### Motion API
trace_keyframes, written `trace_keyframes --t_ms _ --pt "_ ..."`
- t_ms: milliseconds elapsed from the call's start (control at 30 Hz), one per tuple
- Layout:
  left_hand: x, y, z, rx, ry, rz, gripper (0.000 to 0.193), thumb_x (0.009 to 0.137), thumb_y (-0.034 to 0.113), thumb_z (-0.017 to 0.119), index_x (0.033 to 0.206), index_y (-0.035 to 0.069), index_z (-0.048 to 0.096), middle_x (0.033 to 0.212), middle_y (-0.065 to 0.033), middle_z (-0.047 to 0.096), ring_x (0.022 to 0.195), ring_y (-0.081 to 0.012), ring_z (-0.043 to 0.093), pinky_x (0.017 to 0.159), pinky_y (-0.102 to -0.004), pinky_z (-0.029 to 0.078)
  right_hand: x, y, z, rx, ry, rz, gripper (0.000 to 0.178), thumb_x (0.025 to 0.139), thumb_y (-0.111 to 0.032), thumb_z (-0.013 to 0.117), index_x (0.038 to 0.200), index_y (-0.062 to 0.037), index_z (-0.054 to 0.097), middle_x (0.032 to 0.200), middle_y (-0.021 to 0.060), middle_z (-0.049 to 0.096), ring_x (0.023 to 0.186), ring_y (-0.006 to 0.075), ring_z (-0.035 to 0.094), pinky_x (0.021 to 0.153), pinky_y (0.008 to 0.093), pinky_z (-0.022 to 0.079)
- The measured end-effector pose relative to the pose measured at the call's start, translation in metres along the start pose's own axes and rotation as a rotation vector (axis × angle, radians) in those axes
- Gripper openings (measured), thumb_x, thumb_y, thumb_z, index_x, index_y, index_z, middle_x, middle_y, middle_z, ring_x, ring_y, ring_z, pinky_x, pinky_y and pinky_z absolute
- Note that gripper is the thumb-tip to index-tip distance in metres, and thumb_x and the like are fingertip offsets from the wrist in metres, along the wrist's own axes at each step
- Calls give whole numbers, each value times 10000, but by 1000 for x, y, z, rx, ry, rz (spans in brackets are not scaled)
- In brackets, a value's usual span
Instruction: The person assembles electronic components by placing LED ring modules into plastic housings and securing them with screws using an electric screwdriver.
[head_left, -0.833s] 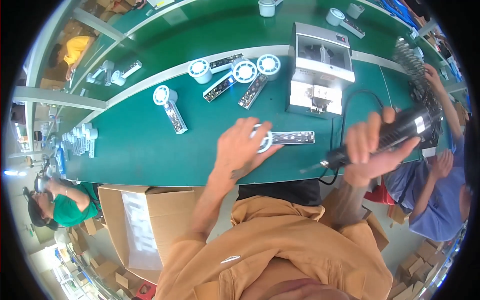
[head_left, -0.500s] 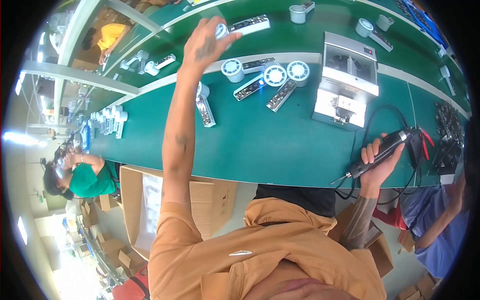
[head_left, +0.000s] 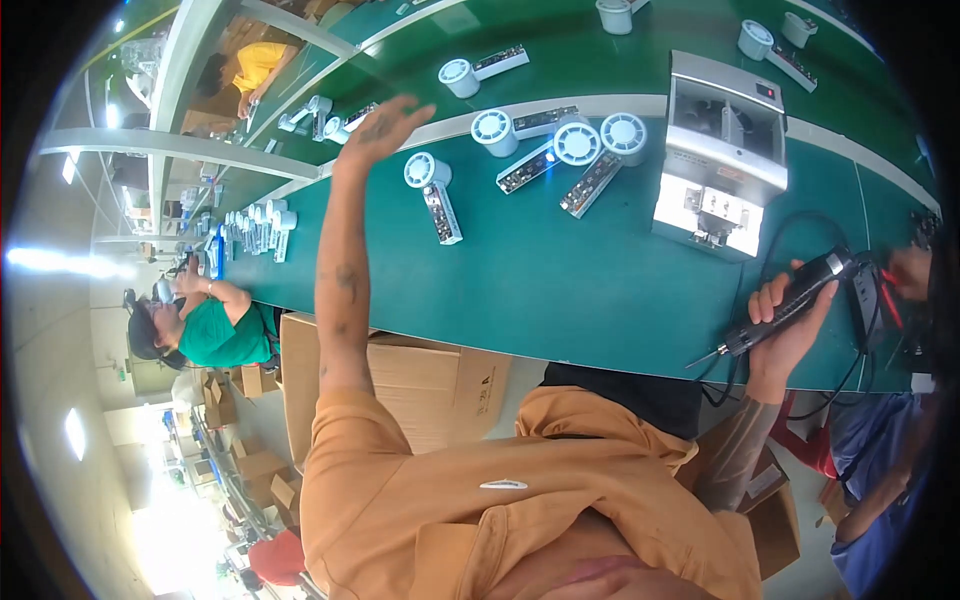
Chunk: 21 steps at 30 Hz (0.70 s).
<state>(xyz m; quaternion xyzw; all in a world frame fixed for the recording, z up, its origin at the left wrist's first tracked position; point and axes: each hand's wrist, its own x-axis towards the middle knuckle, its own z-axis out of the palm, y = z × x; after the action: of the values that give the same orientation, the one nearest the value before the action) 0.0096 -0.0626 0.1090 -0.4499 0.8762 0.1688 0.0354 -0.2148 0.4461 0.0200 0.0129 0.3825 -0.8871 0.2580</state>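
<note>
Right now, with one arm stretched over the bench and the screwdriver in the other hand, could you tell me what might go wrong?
1. The left hand is open and raised beyond the white fan parts; swinging back, the forearm might knock them.
2. The right hand holds the electric screwdriver with its tip out over the table's edge, near the body; it could jab.
3. Its black cable loops off the edge and may snag.
</note>
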Motion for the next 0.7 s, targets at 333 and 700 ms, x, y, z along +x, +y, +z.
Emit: trace_keyframes --t_ms 333,700 --pt "-71 -73 42 -396 -89 106 661 966 363 660 1511 71 425 1265 -85 573 1064 -170 589 745 -295 548 2 15 2 14 -8 19 591 1037 -626 398 1152 -55 495 647 52 492 456 165 473 453 343 421" --pt "-78 -73 69 -109 221 361 430 935 274 742 1205 -49 656 1132 -214 709 989 -313 692 886 -401 562 2 15 -1 96 -4 10 597 1031 -618 435 1113 -29 484 617 67 512 428 169 504 401 342 446"
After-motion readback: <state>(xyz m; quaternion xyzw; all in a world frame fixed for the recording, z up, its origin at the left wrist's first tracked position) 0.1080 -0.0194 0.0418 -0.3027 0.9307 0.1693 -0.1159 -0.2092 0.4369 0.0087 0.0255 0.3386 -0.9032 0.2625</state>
